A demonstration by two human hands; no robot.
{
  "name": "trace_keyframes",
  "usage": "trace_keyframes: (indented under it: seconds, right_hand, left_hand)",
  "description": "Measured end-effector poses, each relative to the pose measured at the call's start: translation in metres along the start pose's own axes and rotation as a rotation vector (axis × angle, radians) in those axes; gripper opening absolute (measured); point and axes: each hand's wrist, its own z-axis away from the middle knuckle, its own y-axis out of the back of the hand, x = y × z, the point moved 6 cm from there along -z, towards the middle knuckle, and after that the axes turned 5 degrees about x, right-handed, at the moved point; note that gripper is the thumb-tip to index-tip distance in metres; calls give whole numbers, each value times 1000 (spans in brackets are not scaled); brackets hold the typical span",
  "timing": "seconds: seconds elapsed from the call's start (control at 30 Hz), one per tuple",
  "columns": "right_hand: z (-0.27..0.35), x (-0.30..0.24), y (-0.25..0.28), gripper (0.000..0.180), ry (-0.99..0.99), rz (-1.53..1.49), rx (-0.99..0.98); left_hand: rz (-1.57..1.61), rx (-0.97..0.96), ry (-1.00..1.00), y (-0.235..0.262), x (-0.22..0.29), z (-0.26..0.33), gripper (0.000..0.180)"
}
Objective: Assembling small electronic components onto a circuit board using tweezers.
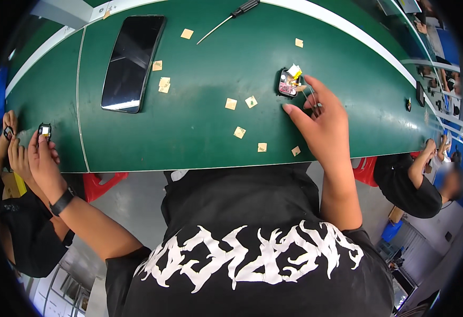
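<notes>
My left hand (45,164), with a black band on its wrist, reaches to the far left edge of the table. Its fingers are closed on a small black device (44,129) with a white and yellow patch. My right hand (324,124) is at the right, thumb and index finger spread. Metal tweezers (314,104) lie in it, partly hidden by the fingers, their tips toward an opened black device housing (287,84). That housing rests on the table, showing a circuit board and a white and yellow part sticking up. Whether the tips touch it I cannot tell.
A large black phone (132,63) lies on the green table (199,105) at the left. A screwdriver (231,20) is at the back, and several small tan squares (231,104) are scattered about. A co-worker's hand (10,124) is at far left; another person (416,179) sits at right.
</notes>
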Motion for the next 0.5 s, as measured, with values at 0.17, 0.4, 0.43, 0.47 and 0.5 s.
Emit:
trace_keyframes:
  seconds: [0.17, 0.4, 0.43, 0.47, 0.5]
  right_hand:
    - [-19, 0, -9, 55, -178, 55, -221]
    - [-18, -15, -15, 53, -44, 80, -152]
    - [-18, -13, -15, 53, -54, 85, -156]
    - [-20, -14, -13, 53, -61, 75, -166]
    - [-21, -15, -11, 53, -60, 74, -167]
  left_hand:
    - [-2, -13, 115, -12, 4, -17, 47]
    - [-66, 48, -157, -69, 109, 76, 44]
    - [50, -125, -78, -112, 131, 121, 36]
    - [213, -280, -107, -145, 145, 151, 34]
    - [167, -534, -346, -169, 159, 176, 36]
